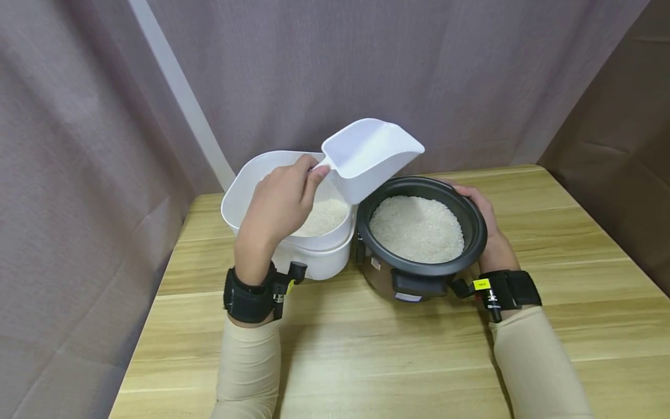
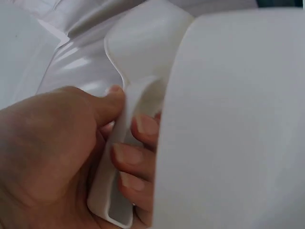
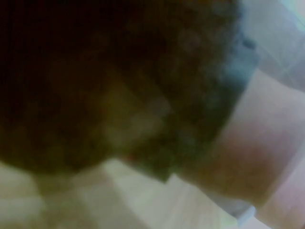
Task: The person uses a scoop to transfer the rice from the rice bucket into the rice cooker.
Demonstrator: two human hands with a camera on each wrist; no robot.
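Note:
My left hand grips the handle of a white plastic scoop, held tilted above the gap between two vessels. In the left wrist view the fingers curl round the scoop handle. A white tub with rice in it stands at the left. A black rice cooker pot, filled with white rice, stands right of it. My right hand grips the pot's right rim and side. The right wrist view is dark and blurred.
The wooden table carries both vessels near its back edge. Grey curtains hang behind and at the left, with a brown one at the right. The tabletop's right edge runs close to that brown curtain.

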